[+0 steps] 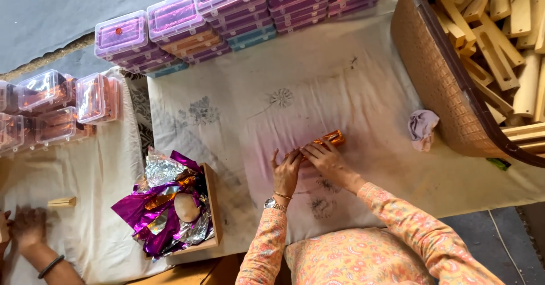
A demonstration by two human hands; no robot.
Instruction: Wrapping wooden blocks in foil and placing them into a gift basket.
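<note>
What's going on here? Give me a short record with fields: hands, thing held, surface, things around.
left hand: fingers on the near end of the orange foil piece
right hand: pressing on the same piece
thing held: orange foil piece, lying on the cloth
surface: stained white cloth
near left: tray of purple and silver foil
top: stacked plastic boxes
right: basket of wooden blocks
far left: another person's hand
</note>
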